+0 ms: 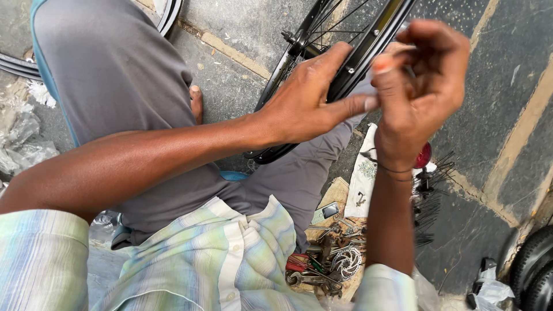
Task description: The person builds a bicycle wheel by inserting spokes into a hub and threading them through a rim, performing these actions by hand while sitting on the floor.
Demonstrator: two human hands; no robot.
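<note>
The floor (489, 75) is dark grey stone paving with sandy joints running across it at a slant, gritty and worn; the person sits low on it, grey trousers (115, 75) filling the upper left and a bare toe showing on the slabs. A black bicycle wheel (368, 52) leans across the lap, its rim running from top right down toward the knee, thin spokes fanning off the hub behind it. The left hand (305, 103) lies on the rim, fingers curled around it with the forefinger stretched out toward the other hand. The right hand (423, 86) is raised just beside the rim, its fingers bent inward and the thumb and fingertip pressed together as if pinching something small; what it is I cannot tell. Below, a white cloth (364, 178) lies on the floor with a bundle of loose black spokes (432, 196) and a red reflector (425, 155). Nearer the body sits a heap of tools (328, 265), with a metal toothed disc (346, 262) among them. A tyre (533, 270) edges into the lower right corner.
</note>
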